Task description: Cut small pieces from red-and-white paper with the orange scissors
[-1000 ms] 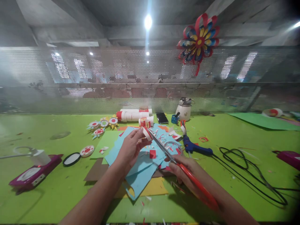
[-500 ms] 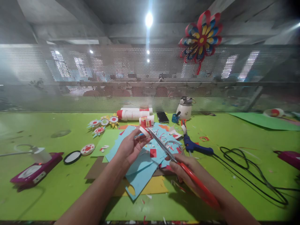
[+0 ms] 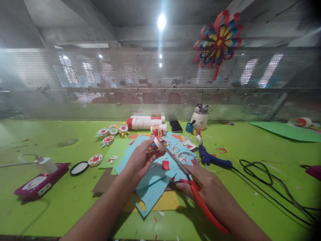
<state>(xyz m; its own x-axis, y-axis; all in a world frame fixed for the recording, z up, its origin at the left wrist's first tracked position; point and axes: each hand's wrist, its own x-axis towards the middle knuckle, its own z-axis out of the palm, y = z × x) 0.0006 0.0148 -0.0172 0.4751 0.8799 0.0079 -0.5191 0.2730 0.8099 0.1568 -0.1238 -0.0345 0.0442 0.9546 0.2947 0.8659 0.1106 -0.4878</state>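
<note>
A small paper piece [image 3: 158, 144] is pinched in the left hand [image 3: 140, 159] above the blue sheets [image 3: 150, 174]. Scissors [image 3: 190, 182], gripped by the right hand [image 3: 210, 190] at five o'clock, meet it.

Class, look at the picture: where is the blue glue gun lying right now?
The blue glue gun lies on the green table, right of the blue paper sheets, just beyond the right hand.

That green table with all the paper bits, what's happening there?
A person is cutting paper crafts. The left hand pinches a small red-and-white paper piece, while the right hand works red-handled scissors, blade tips at that piece. Blue sheets lie beneath, a blue glue gun to the right.
</note>
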